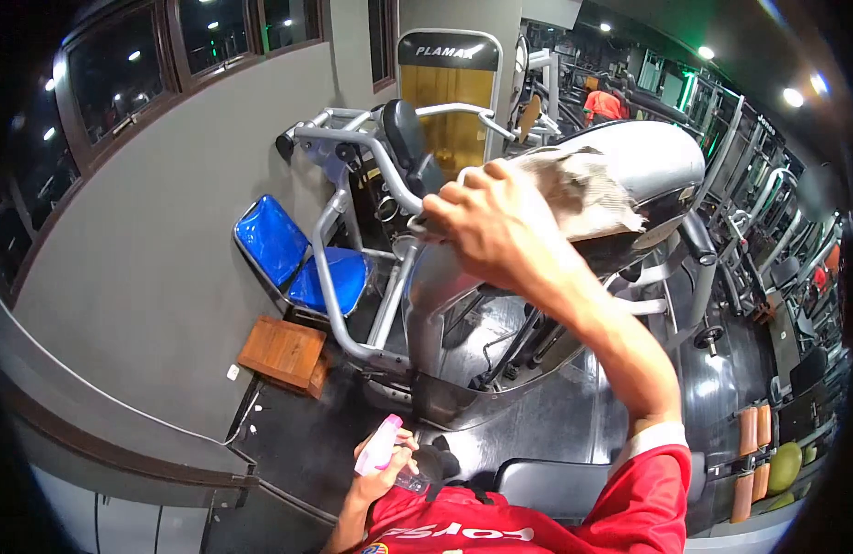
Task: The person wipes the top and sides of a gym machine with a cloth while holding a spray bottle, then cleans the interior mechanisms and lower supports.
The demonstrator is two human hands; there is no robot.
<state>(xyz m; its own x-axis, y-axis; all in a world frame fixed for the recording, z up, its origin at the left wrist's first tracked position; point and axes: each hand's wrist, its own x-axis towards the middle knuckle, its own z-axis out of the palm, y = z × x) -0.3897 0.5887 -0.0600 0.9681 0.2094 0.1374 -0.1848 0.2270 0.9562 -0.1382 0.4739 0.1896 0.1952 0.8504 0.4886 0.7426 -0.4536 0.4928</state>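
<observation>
Looking down through the head camera, I see the right hand [486,226] raised at arm's length, its fingers curled shut on a bunched grey cloth [583,189]. The cloth lies against the top of the silver cover [662,157] of a gym machine. I judge that the grip on the near edge pins it to that rounded, sloping surface, where a loose rag would slide off. The wrist is bent over, so the knuckles face me and the palm side faces the metal.

The left hand [382,478] sits low, just in front of the red shirt, wrapped around a small spray bottle [378,447] with a pink top. Held close to the body, it seems to be parked clear of the raised arm, with the nozzle end uppermost and tilted away from the machine.

Left of the machine's frame stands a blue seat [288,254], near the grey wall [168,240]. A wooden box [281,351] rests on the floor just below it. A black pad [556,485] lies beside the shirt at the bottom.
</observation>
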